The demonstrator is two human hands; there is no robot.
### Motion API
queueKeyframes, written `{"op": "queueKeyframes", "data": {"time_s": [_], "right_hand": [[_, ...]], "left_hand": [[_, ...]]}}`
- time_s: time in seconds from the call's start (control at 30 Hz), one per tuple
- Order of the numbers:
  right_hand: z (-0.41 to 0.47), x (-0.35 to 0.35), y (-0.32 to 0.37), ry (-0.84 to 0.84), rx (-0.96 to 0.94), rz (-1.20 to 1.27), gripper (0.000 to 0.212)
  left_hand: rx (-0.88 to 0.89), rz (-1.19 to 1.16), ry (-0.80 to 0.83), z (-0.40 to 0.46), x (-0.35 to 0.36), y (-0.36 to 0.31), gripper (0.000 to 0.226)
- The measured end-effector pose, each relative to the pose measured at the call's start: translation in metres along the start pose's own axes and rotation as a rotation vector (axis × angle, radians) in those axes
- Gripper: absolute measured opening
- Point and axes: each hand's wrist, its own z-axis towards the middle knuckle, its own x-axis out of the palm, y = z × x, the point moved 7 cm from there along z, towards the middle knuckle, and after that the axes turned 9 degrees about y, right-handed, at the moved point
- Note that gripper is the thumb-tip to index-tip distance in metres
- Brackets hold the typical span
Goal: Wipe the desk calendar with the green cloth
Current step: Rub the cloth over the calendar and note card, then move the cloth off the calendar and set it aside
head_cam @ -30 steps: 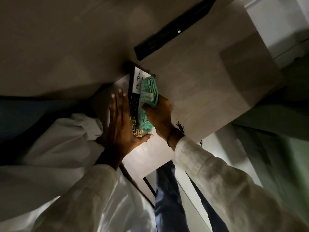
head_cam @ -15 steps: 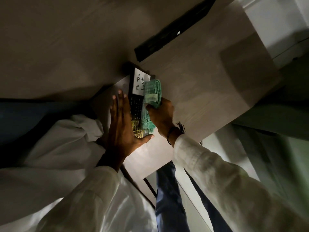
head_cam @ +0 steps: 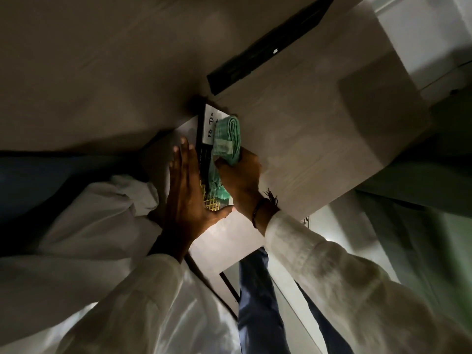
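Note:
The desk calendar (head_cam: 207, 129) stands on the pale wooden desk (head_cam: 306, 139), with a white "To Do" panel at its far end, a dark middle and a gold grid pattern near me. My left hand (head_cam: 187, 190) lies flat against its left side, fingers straight and together, thumb under the near end. My right hand (head_cam: 240, 175) grips the bunched green cloth (head_cam: 226, 141) and presses it on the calendar's face. The cloth covers the right part of the white panel and trails down toward the gold grid.
A long black bar (head_cam: 268, 44) lies on the desk beyond the calendar. The desk's near edge runs just below my hands, with dark blue trouser legs (head_cam: 258, 302) under it. White loose sleeves cover both forearms. The scene is dim.
My right hand has slid the cloth slightly back over the white panel, covering more of the writing. My left hand stays against the calendar's side.

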Motion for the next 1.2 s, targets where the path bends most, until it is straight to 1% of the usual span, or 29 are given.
{"op": "queueKeyframes", "data": {"time_s": [0.03,0.1,0.23,0.3,0.37,0.4,0.43,0.5,0.53,0.6,0.67,0.77,0.8,0.83,0.87,0.9,0.97,1.0,1.03,1.1,1.17,1.2], "right_hand": [[0.001,-0.001,-0.004,-0.002,0.030,0.025,0.019],[0.004,-0.006,-0.007,-0.029,0.062,-0.011,0.016],[0.006,-0.005,-0.002,-0.034,0.096,-0.076,0.024],[0.005,0.000,-0.005,0.046,0.162,0.027,0.021],[0.005,-0.001,-0.011,0.163,0.254,0.244,0.011],[0.004,-0.006,-0.012,0.195,0.296,0.350,0.013],[0.004,-0.015,-0.014,0.189,0.328,0.427,0.014],[0.007,-0.045,-0.014,0.091,0.338,0.464,0.013],[0.011,-0.064,-0.013,0.024,0.306,0.403,0.013],[0.024,-0.103,0.000,-0.056,0.177,0.145,0.015],[0.040,-0.132,0.020,-0.063,0.028,-0.157,0.023],[0.057,-0.160,0.053,-0.092,-0.237,-0.466,0.031],[0.061,-0.164,0.061,-0.106,-0.321,-0.559,0.037],[0.065,-0.166,0.064,-0.097,-0.368,-0.639,0.049],[0.070,-0.163,0.062,-0.043,-0.355,-0.702,0.062],[0.076,-0.156,0.054,0.068,-0.286,-0.768,0.075],[0.079,-0.137,0.028,0.326,-0.075,-0.931,0.091],[0.078,-0.130,0.019,0.401,0.005,-0.996,0.096],[0.076,-0.126,0.015,0.421,0.043,-1.019,0.100],[0.071,-0.120,0.026,0.359,0.004,-0.969,0.099],[0.063,-0.113,0.048,0.304,-0.116,-0.858,0.084],[0.059,-0.108,0.060,0.311,-0.166,-0.797,0.074]], "left_hand": [[-0.007,-0.001,0.010,0.000,0.000,0.000,0.156],[-0.006,0.006,0.020,0.000,0.000,0.001,0.158],[-0.018,-0.010,0.008,0.000,0.002,0.004,0.158],[-0.036,-0.001,0.013,0.001,0.004,0.007,0.162],[-0.052,-0.008,0.017,0.002,0.003,0.008,0.164],[-0.055,-0.011,0.025,0.002,0.002,0.007,0.164],[-0.057,-0.009,0.039,0.003,0.002,0.006,0.163],[-0.066,-0.008,0.068,0.002,0.001,0.005,0.164],[-0.073,-0.009,0.082,0.002,0.000,0.004,0.164],[-0.090,-0.001,0.094,0.002,-0.002,0.004,0.166],[-0.108,0.011,0.094,0.002,-0.004,0.003,0.168],[-0.128,0.028,0.108,0.004,-0.003,0.002,0.169],[-0.124,0.034,0.103,0.004,-0.003,0.001,0.168],[-0.118,0.039,0.098,0.004,-0.003,0.001,0.168],[-0.109,0.045,0.093,0.004,-0.003,0.000,0.167],[-0.098,0.051,0.082,0.004,-0.003,0.000,0.166],[-0.076,0.065,0.064,0.003,-0.004,-0.001,0.164],[-0.068,0.075,0.056,0.003,-0.005,-0.002,0.164],[-0.070,0.082,0.058,0.004,-0.005,-0.003,0.162],[-0.101,0.068,0.074,0.004,-0.007,-0.004,0.158],[-0.172,0.002,0.075,-0.003,-0.010,-0.008,0.152],[-0.230,-0.059,0.065,-0.008,-0.010,-0.010,0.148]]}}
